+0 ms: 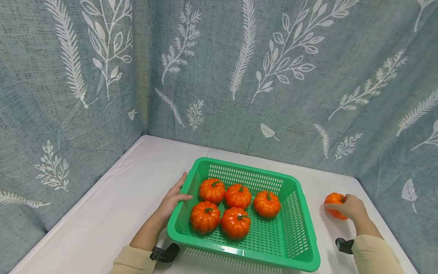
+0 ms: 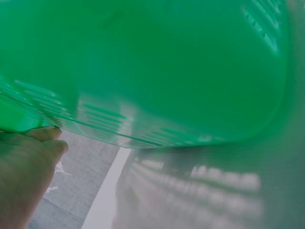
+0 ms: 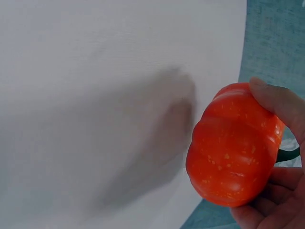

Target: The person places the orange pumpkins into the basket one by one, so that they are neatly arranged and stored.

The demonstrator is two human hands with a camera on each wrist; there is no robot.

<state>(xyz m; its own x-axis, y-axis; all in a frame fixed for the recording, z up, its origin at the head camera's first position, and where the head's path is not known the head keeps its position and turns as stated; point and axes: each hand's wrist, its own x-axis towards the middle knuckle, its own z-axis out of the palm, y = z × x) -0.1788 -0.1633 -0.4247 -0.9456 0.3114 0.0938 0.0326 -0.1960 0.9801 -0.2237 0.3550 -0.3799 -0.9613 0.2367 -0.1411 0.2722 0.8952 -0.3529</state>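
A green plastic basket (image 1: 219, 243) with slotted walls stands on the table, and several small orange pumpkins (image 1: 237, 223) with green stems lie in its left and middle part. My left hand (image 1: 171, 201) grips the basket's left rim, thumb over the edge and fingers along the outside. In the left wrist view the basket's wall (image 2: 167, 86) fills most of the picture beside that hand (image 2: 28, 167). To the right of the basket, my right hand (image 1: 352, 209) holds another pumpkin (image 3: 233, 148) between thumb and fingers, its stem toward the palm.
A white cloth (image 1: 113, 205) covers the table. Blue-grey curtains (image 1: 219, 76) with white leaf prints hang along the back and both sides. A dark band (image 1: 165, 254) is on the left wrist, another dark device (image 1: 343, 245) at the right wrist.
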